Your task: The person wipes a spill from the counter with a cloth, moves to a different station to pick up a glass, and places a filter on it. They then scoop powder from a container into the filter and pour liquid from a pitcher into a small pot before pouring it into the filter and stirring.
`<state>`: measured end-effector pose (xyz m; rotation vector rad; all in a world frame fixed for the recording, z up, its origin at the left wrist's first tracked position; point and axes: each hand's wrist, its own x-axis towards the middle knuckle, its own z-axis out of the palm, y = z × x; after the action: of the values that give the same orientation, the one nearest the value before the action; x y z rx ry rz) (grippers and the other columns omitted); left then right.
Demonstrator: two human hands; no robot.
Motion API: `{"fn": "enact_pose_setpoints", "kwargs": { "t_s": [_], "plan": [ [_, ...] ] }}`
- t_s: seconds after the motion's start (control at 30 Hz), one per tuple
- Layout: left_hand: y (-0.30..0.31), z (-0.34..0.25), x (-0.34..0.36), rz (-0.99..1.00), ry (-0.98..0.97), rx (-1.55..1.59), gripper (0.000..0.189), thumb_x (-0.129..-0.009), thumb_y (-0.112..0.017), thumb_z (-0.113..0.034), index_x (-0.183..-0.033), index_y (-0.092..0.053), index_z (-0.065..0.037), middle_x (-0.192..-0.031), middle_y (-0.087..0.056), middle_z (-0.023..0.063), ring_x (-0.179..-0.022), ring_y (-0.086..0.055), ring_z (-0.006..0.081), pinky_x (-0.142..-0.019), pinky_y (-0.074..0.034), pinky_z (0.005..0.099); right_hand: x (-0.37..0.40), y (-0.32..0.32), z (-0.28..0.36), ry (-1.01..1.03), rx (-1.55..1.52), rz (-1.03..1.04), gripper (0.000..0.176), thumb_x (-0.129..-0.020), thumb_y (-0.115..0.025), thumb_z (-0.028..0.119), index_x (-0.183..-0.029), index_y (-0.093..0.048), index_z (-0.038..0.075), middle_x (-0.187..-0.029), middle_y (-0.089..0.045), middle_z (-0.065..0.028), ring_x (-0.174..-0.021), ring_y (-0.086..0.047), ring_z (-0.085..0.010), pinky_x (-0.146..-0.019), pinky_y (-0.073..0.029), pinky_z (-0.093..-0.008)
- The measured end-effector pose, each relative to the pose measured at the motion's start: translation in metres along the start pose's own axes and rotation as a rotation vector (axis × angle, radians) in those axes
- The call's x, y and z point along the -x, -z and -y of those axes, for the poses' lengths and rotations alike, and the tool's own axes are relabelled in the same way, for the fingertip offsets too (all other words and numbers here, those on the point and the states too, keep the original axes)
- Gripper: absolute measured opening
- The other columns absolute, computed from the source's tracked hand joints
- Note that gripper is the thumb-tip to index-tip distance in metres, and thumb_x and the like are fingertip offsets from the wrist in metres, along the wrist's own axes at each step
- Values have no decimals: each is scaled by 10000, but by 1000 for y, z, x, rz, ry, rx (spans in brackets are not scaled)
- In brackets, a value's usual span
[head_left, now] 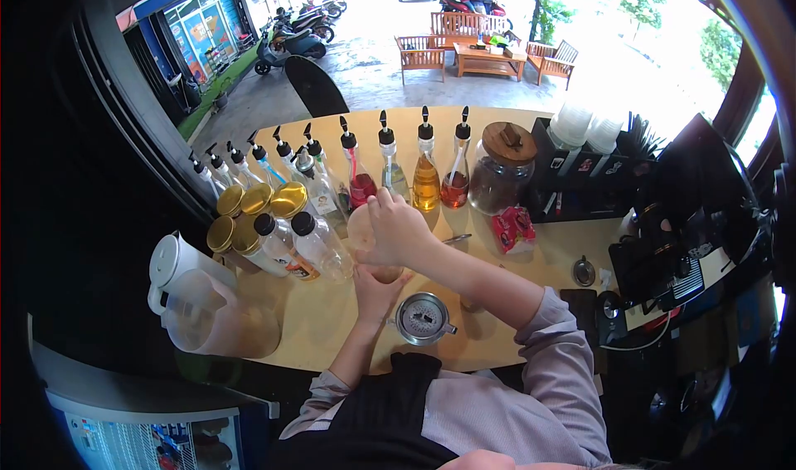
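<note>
My left hand (379,294) is wrapped round the lower part of a clear cup (385,274) with something brownish in it. Above it my right hand (402,231) curls its fingers down over the cup's top. A pale, translucent round piece (361,226) shows beside my right fingers; I cannot tell if they grip it. Just in front of my body, a round metal strainer (423,318) lies on the wooden counter (307,329). Clear plastic bottles with black caps (319,238) stand close left of my hands.
Pump bottles of syrup (426,175) line the counter's far edge. Gold-lidded jars (257,198) and plastic pitchers (220,316) stand left. To the right are a wooden-lidded jar (502,175), a red packet (513,229), a cup holder (572,171) and a dark machine (663,246).
</note>
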<state>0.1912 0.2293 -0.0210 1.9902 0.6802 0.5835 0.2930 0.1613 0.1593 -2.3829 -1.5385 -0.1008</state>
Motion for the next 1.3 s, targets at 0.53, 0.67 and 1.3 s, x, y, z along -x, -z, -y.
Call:
{"fn": "enact_pose_setpoints", "kwargs": {
  "t_s": [0.53,0.67,1.3],
  "plan": [
    [32,-52,-6,105,-176,-105,659,-686,-831,-226,-1260,-562,-46,-1148,-672,126,-1110,-630,215,-933,-488,369,22,-2,8,20,184,-47,848,-691,-680,652,-1043,-589,-115,-1013,-523,-165,-828,-613,-247,-637,-539,-293],
    [28,-47,-6,-17,-290,32,680,-672,-836,-216,-1259,-553,-22,-1081,-695,125,-1044,-663,232,-885,-516,353,27,1,2,110,202,-43,842,-696,-693,635,-1056,-587,-119,-1074,-507,-158,-999,-561,-274,-819,-504,-324],
    [36,2,1,102,-367,30,639,-590,-880,-252,-1117,-646,23,-961,-725,137,-892,-709,217,-806,-547,336,94,97,-27,167,-493,-271,904,-613,-832,249,-1399,-409,112,-1314,-493,-145,-1184,-524,-350,-975,-436,-468]
  ]
}}
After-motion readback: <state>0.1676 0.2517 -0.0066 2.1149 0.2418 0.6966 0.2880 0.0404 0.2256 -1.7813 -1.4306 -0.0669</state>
